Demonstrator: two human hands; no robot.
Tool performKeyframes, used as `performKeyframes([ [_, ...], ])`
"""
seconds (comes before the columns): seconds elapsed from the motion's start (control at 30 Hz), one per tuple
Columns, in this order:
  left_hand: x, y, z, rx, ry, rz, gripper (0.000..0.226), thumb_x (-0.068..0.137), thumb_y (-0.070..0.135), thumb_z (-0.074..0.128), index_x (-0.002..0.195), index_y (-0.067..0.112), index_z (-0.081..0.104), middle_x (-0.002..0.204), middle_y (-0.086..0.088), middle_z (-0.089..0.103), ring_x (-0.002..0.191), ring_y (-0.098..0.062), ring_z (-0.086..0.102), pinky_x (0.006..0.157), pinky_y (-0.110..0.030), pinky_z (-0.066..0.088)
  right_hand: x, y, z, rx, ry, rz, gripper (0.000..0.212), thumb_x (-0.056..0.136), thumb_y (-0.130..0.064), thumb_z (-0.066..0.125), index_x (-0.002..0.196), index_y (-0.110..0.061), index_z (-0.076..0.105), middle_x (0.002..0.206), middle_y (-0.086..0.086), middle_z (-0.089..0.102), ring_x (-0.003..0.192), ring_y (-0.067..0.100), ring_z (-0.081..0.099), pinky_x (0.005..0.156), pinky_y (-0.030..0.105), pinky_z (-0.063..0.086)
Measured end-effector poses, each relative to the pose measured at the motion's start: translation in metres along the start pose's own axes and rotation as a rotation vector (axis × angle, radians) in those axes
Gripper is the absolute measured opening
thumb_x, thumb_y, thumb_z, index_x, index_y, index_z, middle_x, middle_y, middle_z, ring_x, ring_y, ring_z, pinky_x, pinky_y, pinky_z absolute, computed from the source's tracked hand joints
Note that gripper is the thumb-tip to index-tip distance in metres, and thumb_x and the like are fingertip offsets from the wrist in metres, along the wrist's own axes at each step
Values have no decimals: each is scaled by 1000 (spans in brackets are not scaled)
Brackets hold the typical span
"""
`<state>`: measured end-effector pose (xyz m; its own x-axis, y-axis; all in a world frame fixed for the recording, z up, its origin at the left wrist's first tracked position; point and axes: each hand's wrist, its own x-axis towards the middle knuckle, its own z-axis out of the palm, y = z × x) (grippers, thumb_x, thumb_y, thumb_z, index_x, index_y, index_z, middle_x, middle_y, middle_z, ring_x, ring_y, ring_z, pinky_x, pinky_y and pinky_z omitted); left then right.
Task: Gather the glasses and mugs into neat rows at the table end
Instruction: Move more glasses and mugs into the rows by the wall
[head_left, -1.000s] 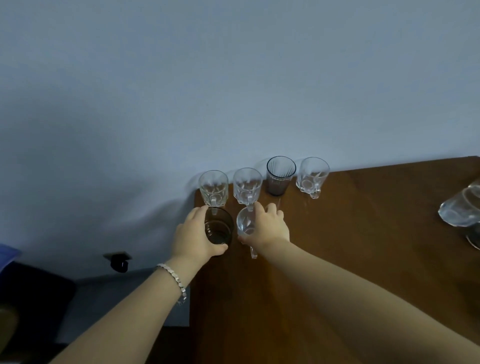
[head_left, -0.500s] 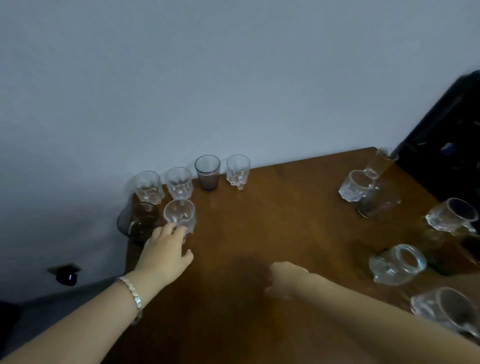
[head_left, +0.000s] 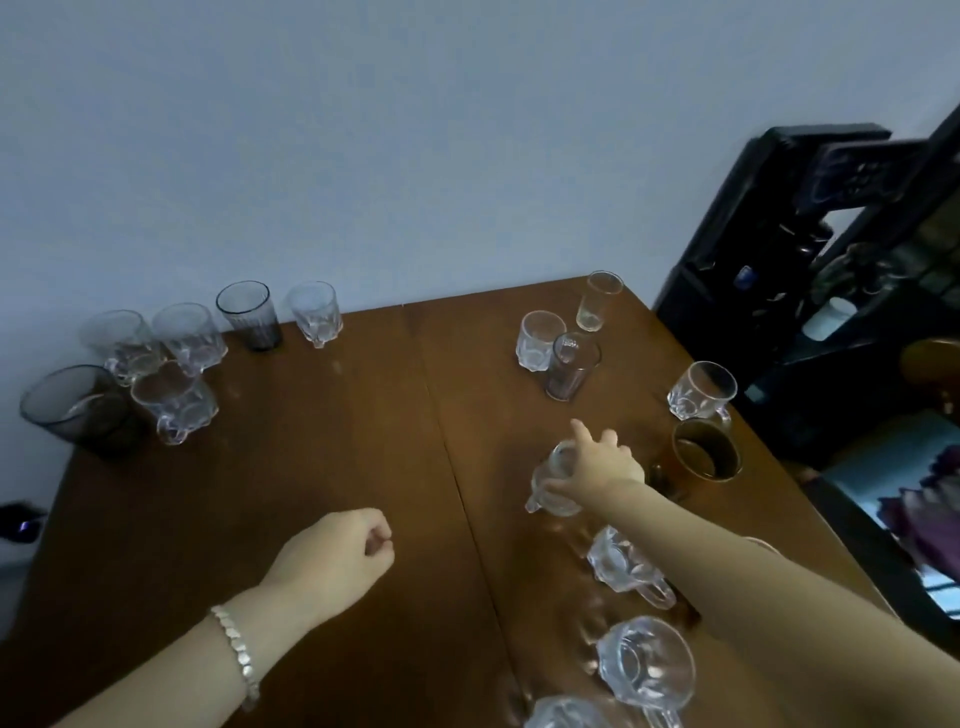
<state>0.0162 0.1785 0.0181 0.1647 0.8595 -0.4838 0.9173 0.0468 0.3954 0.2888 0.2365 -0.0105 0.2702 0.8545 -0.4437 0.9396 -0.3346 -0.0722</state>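
At the table's far left end stand rows of glassware: clear mugs (head_left: 189, 335), a dark ribbed tumbler (head_left: 250, 314), another clear mug (head_left: 315, 312), a smoky tumbler (head_left: 78, 410) and a clear mug (head_left: 174, 402) in front. My right hand (head_left: 597, 465) closes over the rim of a clear glass mug (head_left: 553, 486) on the right half of the brown table (head_left: 322, 457). My left hand (head_left: 337, 558) hovers over the table middle, fingers curled, holding nothing.
More glassware is scattered on the right: a clear mug (head_left: 537, 340), a dark tumbler (head_left: 571, 366), a tall narrow glass (head_left: 597, 301), a clear mug (head_left: 701, 389), an amber mug (head_left: 704, 452), and clear mugs (head_left: 626, 569) (head_left: 647, 670) near me. A dark cabinet (head_left: 779, 260) stands right.
My left hand has let go of the mug in the left group and pulled back to the table middle. My right hand has reached right onto a clear mug. The view swung right.
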Motion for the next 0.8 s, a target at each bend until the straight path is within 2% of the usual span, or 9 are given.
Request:
performKeyframes([
  [0.07, -9, 14, 11, -30, 15, -35, 21, 93, 30, 52, 112, 27, 61, 108, 9, 65, 93, -5, 61, 70, -15, 45, 11, 8, 6, 145, -72, -11, 80, 76, -54, 67, 141, -25, 28, 132, 11, 47, 114, 32, 56, 88, 38, 52],
  [0.13, -16, 24, 19, -57, 32, -68, 20, 93, 29, 53, 111, 27, 62, 108, 8, 66, 94, -5, 61, 72, -14, 45, 14, 13, 8, 224, -57, -64, 71, 74, -52, 70, 130, -23, 39, 124, 10, 54, 107, 30, 59, 86, 38, 55],
  [0.27, -26, 43, 31, -83, 39, -117, 23, 93, 27, 54, 114, 24, 61, 111, 7, 66, 99, -6, 61, 81, -19, 50, 5, 27, -2, 311, -48, -200, 66, 72, -44, 75, 125, -24, 42, 123, 7, 57, 109, 28, 58, 90, 39, 53],
  [0.47, -8, 92, 52, -122, -2, -68, 28, 92, 29, 55, 118, 21, 60, 103, 8, 63, 95, -9, 62, 83, -24, 51, -38, 92, -64, 409, 176, -350, 72, 71, -45, 76, 131, -25, 43, 130, 4, 60, 113, 24, 61, 90, 36, 53],
  [0.57, 16, 137, 76, -106, -55, -14, 45, 88, 37, 58, 131, 22, 49, 124, 3, 59, 107, -14, 60, 91, -30, 51, -64, 135, -91, 435, 236, -346, 70, 71, -43, 77, 130, -22, 47, 122, 4, 65, 102, 24, 66, 80, 27, 51],
  [0.6, 24, 153, 86, -92, -63, 6, 56, 86, 40, 60, 136, 22, 43, 134, 2, 53, 115, -16, 57, 95, -32, 50, -70, 148, -96, 436, 253, -328, 69, 70, -43, 77, 130, -22, 48, 119, 4, 66, 99, 24, 67, 77, 26, 51],
  [0.67, 36, 183, 108, -50, -85, 31, 79, 80, 50, 63, 145, 23, 28, 150, 0, 35, 130, -20, 47, 100, -35, 46, -77, 169, -100, 433, 285, -284, 70, 69, -43, 78, 130, -23, 50, 120, 4, 66, 103, 23, 66, 82, 29, 52],
  [0.73, 46, 206, 128, 22, -116, 24, 97, 73, 59, 66, 149, 24, 16, 152, 0, 29, 133, -23, 42, 100, -38, 44, -78, 187, -98, 441, 308, -236, 70, 68, -43, 79, 129, -24, 51, 120, 3, 66, 105, 21, 64, 85, 31, 51],
  [0.8, 54, 219, 140, 114, -124, 6, 102, 71, 62, 66, 149, 25, 13, 147, -2, 34, 130, -25, 45, 96, -38, 44, -78, 199, -94, 437, 327, -201, 70, 67, -43, 79, 128, -25, 51, 119, 1, 66, 104, 20, 64, 81, 28, 50],
])
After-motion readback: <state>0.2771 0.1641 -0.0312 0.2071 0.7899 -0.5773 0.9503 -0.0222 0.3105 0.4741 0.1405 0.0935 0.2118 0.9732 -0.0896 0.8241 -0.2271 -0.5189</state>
